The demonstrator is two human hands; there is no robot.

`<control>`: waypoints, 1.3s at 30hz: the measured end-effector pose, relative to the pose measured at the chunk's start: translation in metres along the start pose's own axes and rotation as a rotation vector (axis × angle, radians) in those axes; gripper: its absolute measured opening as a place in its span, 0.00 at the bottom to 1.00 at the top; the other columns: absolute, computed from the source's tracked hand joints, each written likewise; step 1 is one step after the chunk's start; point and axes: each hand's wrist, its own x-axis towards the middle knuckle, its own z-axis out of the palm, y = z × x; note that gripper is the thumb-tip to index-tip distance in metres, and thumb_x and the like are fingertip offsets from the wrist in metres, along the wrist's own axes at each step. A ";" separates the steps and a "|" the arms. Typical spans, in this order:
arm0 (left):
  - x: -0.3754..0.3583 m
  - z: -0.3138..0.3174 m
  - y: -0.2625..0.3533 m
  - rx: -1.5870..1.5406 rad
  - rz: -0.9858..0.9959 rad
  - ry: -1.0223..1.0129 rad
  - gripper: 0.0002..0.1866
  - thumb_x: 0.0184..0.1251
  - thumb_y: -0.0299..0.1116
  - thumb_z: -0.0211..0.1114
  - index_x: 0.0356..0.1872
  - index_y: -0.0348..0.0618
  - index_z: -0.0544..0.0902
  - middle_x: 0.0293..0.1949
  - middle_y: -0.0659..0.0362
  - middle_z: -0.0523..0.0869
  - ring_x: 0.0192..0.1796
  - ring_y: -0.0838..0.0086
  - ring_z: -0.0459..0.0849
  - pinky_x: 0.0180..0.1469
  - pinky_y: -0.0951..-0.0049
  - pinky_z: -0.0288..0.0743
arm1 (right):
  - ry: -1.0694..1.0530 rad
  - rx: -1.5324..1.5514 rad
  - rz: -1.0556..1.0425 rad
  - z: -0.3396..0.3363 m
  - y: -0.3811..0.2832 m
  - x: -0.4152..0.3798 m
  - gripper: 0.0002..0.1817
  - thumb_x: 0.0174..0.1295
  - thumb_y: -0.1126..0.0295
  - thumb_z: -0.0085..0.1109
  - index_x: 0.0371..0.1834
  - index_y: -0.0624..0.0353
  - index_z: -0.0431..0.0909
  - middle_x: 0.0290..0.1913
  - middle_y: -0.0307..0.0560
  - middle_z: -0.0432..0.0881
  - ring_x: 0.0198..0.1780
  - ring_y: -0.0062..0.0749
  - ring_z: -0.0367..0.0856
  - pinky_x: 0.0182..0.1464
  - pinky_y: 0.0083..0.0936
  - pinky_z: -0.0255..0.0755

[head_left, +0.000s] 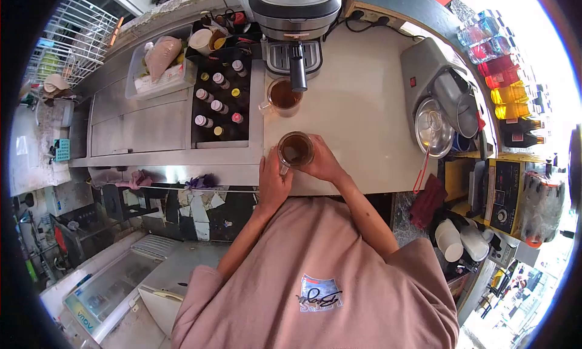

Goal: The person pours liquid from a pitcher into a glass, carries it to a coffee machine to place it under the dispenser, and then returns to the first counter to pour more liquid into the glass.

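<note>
A clear glass mug (296, 149) of brown drink is between my hands at the near edge of the pale counter. My right hand (323, 162) curls round its right side. At the mug's handle, on the lower left, my left hand (276, 182) is closed with its fingers against the glass. Just beyond stands a second glass mug (284, 100), also holding a brown drink, its handle turned left. Over that one juts the black portafilter handle (297, 70) of the espresso machine (295, 13).
Several capped bottles (219, 106) stand in a recess on the left, beside a plastic tub (159, 88). A grey machine (424, 64) with a metal bowl (433, 128) is at the right. Coloured bottles (506, 82) line the far right.
</note>
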 end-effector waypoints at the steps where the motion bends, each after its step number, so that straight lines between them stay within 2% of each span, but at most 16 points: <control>1: -0.001 0.002 0.000 0.000 0.000 0.020 0.38 0.69 0.33 0.67 0.77 0.37 0.60 0.74 0.42 0.70 0.76 0.50 0.68 0.77 0.43 0.55 | -0.008 -0.001 -0.025 -0.001 0.000 0.000 0.32 0.53 0.63 0.79 0.62 0.55 0.77 0.62 0.47 0.81 0.65 0.45 0.75 0.72 0.40 0.64; 2: -0.001 0.003 -0.001 0.000 0.001 0.039 0.38 0.69 0.34 0.67 0.77 0.37 0.60 0.74 0.42 0.70 0.76 0.50 0.68 0.77 0.41 0.53 | -0.009 -0.002 -0.026 -0.002 0.000 0.000 0.32 0.53 0.63 0.79 0.62 0.55 0.77 0.62 0.47 0.81 0.65 0.45 0.75 0.72 0.40 0.64; 4: -0.003 0.006 -0.008 -0.025 0.003 0.035 0.37 0.70 0.35 0.66 0.76 0.37 0.62 0.73 0.41 0.70 0.77 0.51 0.68 0.78 0.42 0.53 | -0.036 0.008 -0.025 -0.005 -0.005 0.002 0.42 0.49 0.63 0.81 0.69 0.56 0.73 0.64 0.50 0.81 0.66 0.49 0.76 0.69 0.41 0.68; 5: -0.004 0.007 -0.011 -0.050 0.004 0.028 0.36 0.71 0.36 0.66 0.75 0.36 0.63 0.73 0.41 0.70 0.77 0.51 0.68 0.78 0.43 0.53 | -0.036 0.007 -0.026 -0.005 -0.005 0.003 0.42 0.49 0.63 0.81 0.69 0.56 0.73 0.64 0.50 0.81 0.66 0.49 0.76 0.69 0.41 0.68; 7: -0.002 0.004 -0.006 -0.051 -0.007 0.026 0.34 0.71 0.35 0.66 0.74 0.36 0.65 0.73 0.41 0.71 0.77 0.52 0.67 0.78 0.43 0.53 | -0.002 0.015 -0.033 -0.004 -0.006 0.002 0.33 0.53 0.63 0.79 0.63 0.55 0.77 0.62 0.46 0.81 0.66 0.44 0.75 0.70 0.40 0.66; 11: -0.002 0.007 -0.013 -0.053 0.010 0.060 0.31 0.70 0.34 0.66 0.71 0.35 0.70 0.72 0.39 0.72 0.78 0.52 0.67 0.78 0.44 0.53 | -0.018 -0.006 0.019 -0.003 -0.008 0.001 0.34 0.52 0.63 0.80 0.63 0.55 0.77 0.62 0.46 0.81 0.66 0.45 0.75 0.70 0.40 0.67; 12: -0.001 0.005 -0.013 -0.052 0.010 0.060 0.31 0.70 0.34 0.66 0.71 0.35 0.70 0.72 0.39 0.72 0.78 0.52 0.67 0.78 0.44 0.53 | 0.004 -0.007 0.024 -0.002 -0.009 0.000 0.37 0.49 0.64 0.81 0.65 0.56 0.75 0.62 0.48 0.81 0.65 0.48 0.76 0.69 0.41 0.68; 13: 0.002 0.003 -0.015 -0.033 0.020 0.046 0.31 0.70 0.34 0.66 0.71 0.36 0.70 0.72 0.41 0.72 0.78 0.53 0.66 0.78 0.44 0.53 | 0.025 -0.009 0.029 -0.001 -0.009 0.000 0.40 0.47 0.65 0.81 0.66 0.57 0.74 0.62 0.49 0.81 0.64 0.50 0.77 0.69 0.43 0.68; 20: 0.016 -0.014 -0.024 0.044 0.071 0.025 0.29 0.66 0.31 0.68 0.70 0.44 0.75 0.71 0.54 0.77 0.78 0.59 0.67 0.79 0.43 0.51 | 0.088 -0.111 0.021 0.011 -0.004 -0.001 0.42 0.45 0.65 0.82 0.66 0.60 0.72 0.62 0.51 0.80 0.63 0.52 0.76 0.66 0.43 0.72; 28: 0.033 -0.031 -0.034 0.022 0.054 -0.011 0.26 0.67 0.32 0.68 0.67 0.46 0.78 0.68 0.50 0.80 0.76 0.61 0.70 0.79 0.45 0.50 | 0.237 -0.206 -0.018 0.022 -0.009 0.002 0.42 0.47 0.60 0.82 0.65 0.62 0.72 0.58 0.54 0.80 0.60 0.54 0.77 0.62 0.44 0.73; 33: 0.045 -0.040 -0.029 -0.057 0.044 -0.021 0.23 0.67 0.33 0.68 0.63 0.46 0.80 0.69 0.49 0.79 0.75 0.60 0.71 0.79 0.46 0.51 | 0.244 -0.209 0.005 0.024 -0.012 0.006 0.42 0.47 0.61 0.83 0.66 0.62 0.73 0.61 0.52 0.80 0.61 0.50 0.77 0.65 0.42 0.70; 35: 0.047 -0.039 -0.033 -0.072 -0.003 -0.030 0.22 0.66 0.33 0.69 0.62 0.46 0.81 0.70 0.49 0.78 0.67 0.60 0.81 0.79 0.47 0.52 | 0.266 -0.210 0.008 0.026 -0.011 0.007 0.43 0.46 0.60 0.83 0.66 0.62 0.72 0.61 0.52 0.79 0.62 0.50 0.77 0.65 0.42 0.70; 36: 0.048 -0.036 -0.040 -0.070 0.000 -0.032 0.22 0.66 0.33 0.69 0.62 0.46 0.81 0.70 0.49 0.78 0.67 0.60 0.81 0.79 0.47 0.52 | 0.251 -0.231 0.023 0.026 -0.011 0.008 0.44 0.46 0.60 0.83 0.66 0.62 0.72 0.61 0.52 0.79 0.62 0.50 0.77 0.65 0.42 0.70; 38: 0.049 -0.030 -0.052 0.032 0.084 0.013 0.22 0.66 0.33 0.69 0.61 0.47 0.81 0.71 0.50 0.77 0.50 0.62 0.89 0.79 0.49 0.53 | 0.237 -0.250 0.039 0.025 -0.011 0.009 0.45 0.45 0.59 0.84 0.67 0.63 0.71 0.61 0.52 0.79 0.62 0.51 0.76 0.65 0.42 0.71; 39: 0.050 -0.032 -0.050 0.035 0.085 0.012 0.22 0.66 0.33 0.69 0.61 0.47 0.81 0.71 0.50 0.77 0.50 0.62 0.89 0.79 0.49 0.53 | 0.254 -0.245 0.024 0.026 -0.011 0.009 0.45 0.45 0.59 0.84 0.67 0.63 0.71 0.61 0.52 0.79 0.62 0.51 0.76 0.64 0.42 0.71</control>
